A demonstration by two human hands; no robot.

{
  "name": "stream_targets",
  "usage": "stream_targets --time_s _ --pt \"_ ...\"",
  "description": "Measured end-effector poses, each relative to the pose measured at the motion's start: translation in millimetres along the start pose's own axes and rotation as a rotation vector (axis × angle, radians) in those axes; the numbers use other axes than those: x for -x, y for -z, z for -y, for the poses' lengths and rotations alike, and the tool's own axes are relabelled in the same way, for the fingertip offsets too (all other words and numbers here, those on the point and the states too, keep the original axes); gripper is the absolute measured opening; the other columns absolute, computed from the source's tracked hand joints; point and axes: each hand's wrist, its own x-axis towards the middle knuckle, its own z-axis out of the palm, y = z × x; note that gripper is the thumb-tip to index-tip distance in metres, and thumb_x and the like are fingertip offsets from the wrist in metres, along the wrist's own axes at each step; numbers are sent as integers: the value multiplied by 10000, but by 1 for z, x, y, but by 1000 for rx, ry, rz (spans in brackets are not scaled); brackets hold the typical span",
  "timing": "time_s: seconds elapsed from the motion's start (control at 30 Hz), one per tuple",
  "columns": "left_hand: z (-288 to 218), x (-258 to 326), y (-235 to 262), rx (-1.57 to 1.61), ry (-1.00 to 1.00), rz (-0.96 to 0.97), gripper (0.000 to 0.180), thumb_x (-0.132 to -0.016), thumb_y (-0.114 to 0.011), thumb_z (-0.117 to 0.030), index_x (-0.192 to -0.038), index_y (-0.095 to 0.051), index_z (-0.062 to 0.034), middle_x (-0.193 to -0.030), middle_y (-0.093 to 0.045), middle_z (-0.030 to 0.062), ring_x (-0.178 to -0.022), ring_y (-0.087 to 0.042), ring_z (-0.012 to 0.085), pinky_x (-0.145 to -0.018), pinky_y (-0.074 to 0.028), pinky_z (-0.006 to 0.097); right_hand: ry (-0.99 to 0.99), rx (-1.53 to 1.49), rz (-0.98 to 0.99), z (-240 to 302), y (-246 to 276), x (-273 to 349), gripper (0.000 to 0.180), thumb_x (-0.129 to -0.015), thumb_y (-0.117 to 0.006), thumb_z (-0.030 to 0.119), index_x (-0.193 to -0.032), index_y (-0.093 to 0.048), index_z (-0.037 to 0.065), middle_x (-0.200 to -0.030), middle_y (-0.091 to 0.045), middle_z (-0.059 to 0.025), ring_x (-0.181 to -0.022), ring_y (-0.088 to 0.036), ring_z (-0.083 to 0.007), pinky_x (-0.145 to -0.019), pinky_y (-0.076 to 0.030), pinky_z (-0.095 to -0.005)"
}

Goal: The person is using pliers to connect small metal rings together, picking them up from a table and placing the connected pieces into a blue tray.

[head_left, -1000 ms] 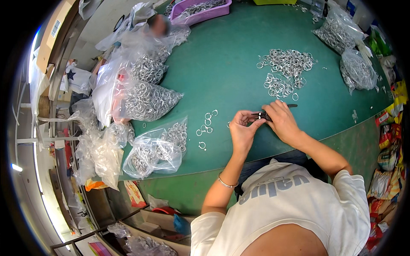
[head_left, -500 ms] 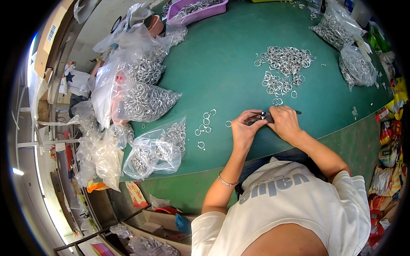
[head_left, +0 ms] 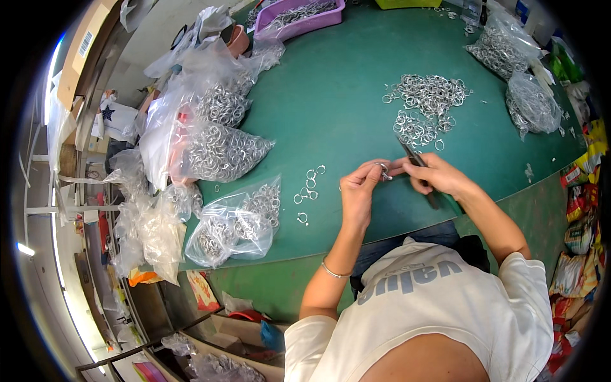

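Observation:
My left hand (head_left: 358, 196) pinches a small silver metal ring (head_left: 384, 170) between thumb and fingers. Close beside it, my right hand (head_left: 442, 176) is wrapped round a long, dark hand tool (head_left: 412, 153); its exact kind is unclear. One end of the tool points away from me, and the other sticks out below the palm. The right fingertips reach to the ring. Beyond the hands lies a loose pile of silver rings (head_left: 433, 95), with a smaller cluster (head_left: 415, 129) at its near side. Several single rings (head_left: 311, 183) lie on the green tabletop left of my left hand.
Clear bags of rings (head_left: 219, 153) crowd the table's left side, with an open bag (head_left: 235, 229) near the front edge. A purple basket (head_left: 299, 20) stands at the back. More ring bags (head_left: 533, 105) sit at the right. Colourful packages (head_left: 576, 223) line the right side.
The dark tool has swung from lying level between my hands to pointing away from me in the right hand. The ring in my left fingers now shows clearly, apart from the tool.

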Motion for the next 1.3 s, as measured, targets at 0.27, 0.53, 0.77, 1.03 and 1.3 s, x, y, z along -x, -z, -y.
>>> stream_targets --time_s 0.27,0.53,0.77,1.03,1.3 --pt "-12 5 -8 -164 -122 24 108 -807 -576 0 -858 -645 65 -902 -573 77 -790 -534 128 -684 -432 245 -160 -501 177 -11 -9 -15 187 -842 -585 194 -881 -545 16 -693 -516 -38 -473 -389 -61 -422 -283 -202" --pt "-23 11 -10 -811 -444 -86 78 -734 -626 23 -803 -661 18 -703 -591 89 -682 -546 161 -577 -425 257 104 -164 -96 -1 -13 -9 130 -827 -595 136 -852 -552 16 -709 -556 -36 -542 -429 -57 -464 -324 -214" --pt "-28 11 -14 -1011 -606 -89 126 -673 -623 71 -781 -652 12 -672 -544 99 -632 -510 230 -552 -410 312 418 212 -265 8 -28 -4 113 -819 -597 110 -825 -555 5 -669 -532 6 -630 -451 -46 -549 -356 -210" --pt "-10 1 20 -1380 -523 -87 134 -707 -563 20 -807 -644 -16 -743 -534 96 -736 -509 261 -638 -397 359 306 -17 -203 13 -21 -3 100 -816 -603 115 -822 -572 20 -661 -536 18 -579 -425 -33 -508 -333 -188" --pt "-26 5 0 -618 -243 -23 225 -720 -637 3 -945 -624 2 -832 -604 104 -782 -588 213 -658 -469 293 140 -77 -165 0 -23 -22 144 -833 -582 140 -855 -583 -3 -673 -567 -13 -525 -424 -58 -475 -331 -201"
